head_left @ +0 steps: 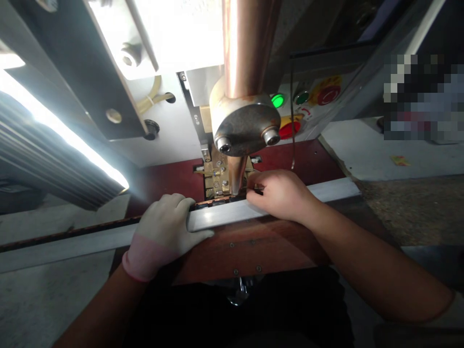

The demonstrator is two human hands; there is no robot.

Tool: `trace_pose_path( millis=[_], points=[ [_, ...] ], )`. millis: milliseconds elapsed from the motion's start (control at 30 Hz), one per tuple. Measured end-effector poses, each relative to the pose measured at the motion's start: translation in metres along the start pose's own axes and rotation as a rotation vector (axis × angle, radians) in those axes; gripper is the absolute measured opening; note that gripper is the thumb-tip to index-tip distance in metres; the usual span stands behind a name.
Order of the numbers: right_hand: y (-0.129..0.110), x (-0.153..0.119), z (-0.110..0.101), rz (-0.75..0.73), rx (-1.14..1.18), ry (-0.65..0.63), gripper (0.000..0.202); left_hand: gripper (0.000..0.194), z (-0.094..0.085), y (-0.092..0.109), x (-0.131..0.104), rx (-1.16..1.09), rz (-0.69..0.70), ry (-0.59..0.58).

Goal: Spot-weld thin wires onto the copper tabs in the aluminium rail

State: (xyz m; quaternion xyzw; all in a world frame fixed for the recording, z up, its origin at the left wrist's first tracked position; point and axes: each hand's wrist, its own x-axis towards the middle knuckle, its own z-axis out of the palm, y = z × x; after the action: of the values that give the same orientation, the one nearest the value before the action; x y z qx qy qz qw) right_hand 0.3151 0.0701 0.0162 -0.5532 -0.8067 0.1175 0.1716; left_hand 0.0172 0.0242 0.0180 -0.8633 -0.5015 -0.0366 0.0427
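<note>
1. Machine (163, 140) rises beyond both hands, and I see its copper column (244, 53) come down between them.
2. Red worktop (217, 251) spreads beneath the hands; its near edge gives me a strip of red surface on their near side.
3. Metal bar (224, 213) passes under both: leftward past my left hand (163, 229) to the view's border, rightward to an end beyond my right hand (286, 195). Between them, a stretch lies uncovered.
4. My gloved left grasps the bar, fingers over the top, thumb on the near side. My bare right bends over it, fingertips drawn together; I cannot tell whether they pinch anything.
5. Bolted collar (250, 123) hangs above and between the hands.
6. Electrode (236, 176) points down just left of my right fingertips.
7. Lit green button (278, 100) sits beyond my right hand.
</note>
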Motion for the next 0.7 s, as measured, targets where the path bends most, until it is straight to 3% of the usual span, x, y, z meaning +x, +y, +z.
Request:
trace_pose_path(
  millis=[267,367,533,700],
  points=[
    [-0.001,0.001,-0.001,0.011,0.004,-0.014,0.016,0.059,-0.005,0.009,-0.001,-0.027,-0.064,-0.035],
    [-0.001,0.001,-0.002,0.031,0.016,-0.012,0.016,0.053,-0.007,0.001,-0.007,-0.056,-0.06,-0.068],
    [0.002,0.001,-0.003,0.035,0.132,-0.013,0.018,0.065,-0.006,-0.015,-0.02,-0.036,-0.143,-0.037],
    [0.007,0.002,-0.003,0.025,0.133,-0.044,0.017,0.064,-0.003,-0.016,-0.02,-0.043,-0.126,-0.034]
  ],
)
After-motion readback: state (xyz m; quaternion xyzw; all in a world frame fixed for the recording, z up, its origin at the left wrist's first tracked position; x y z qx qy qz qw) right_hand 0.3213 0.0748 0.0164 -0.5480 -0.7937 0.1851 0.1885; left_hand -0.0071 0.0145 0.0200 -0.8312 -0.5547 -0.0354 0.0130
